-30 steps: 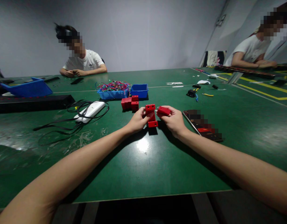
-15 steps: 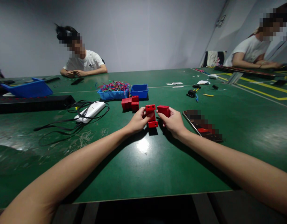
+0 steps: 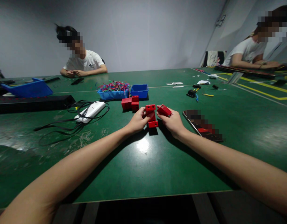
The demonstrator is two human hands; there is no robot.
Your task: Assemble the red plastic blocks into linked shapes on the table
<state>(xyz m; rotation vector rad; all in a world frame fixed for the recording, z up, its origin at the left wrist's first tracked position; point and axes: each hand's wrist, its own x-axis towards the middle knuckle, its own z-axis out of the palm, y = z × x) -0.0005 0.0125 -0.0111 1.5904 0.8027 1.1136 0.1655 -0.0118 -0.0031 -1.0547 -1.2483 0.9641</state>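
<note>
My left hand (image 3: 138, 120) is closed on a red block with round holes (image 3: 150, 107), held just over the table with a lower red piece beneath its thumb. In my right hand (image 3: 173, 122) a second red block with a ribbed face (image 3: 165, 110) is pinched between thumb and fingers, tilted down to the right. A small gap separates the two held blocks. Behind my left hand, a group of similar red blocks (image 3: 130, 104) stands on the green table (image 3: 143, 174). The fingertips behind both held blocks are partly hidden.
Beyond the blocks are a blue bin of coloured wires (image 3: 114, 94) and another blue bin (image 3: 140, 91). A white power strip with black cable (image 3: 92, 111) lies left, a phone (image 3: 201, 126) right. One person (image 3: 83, 63) sits opposite, another (image 3: 248, 53) at far right.
The block in my right hand has turned, its right end dipping and its ribbed face now showing. My left hand and its block have stayed in place.
</note>
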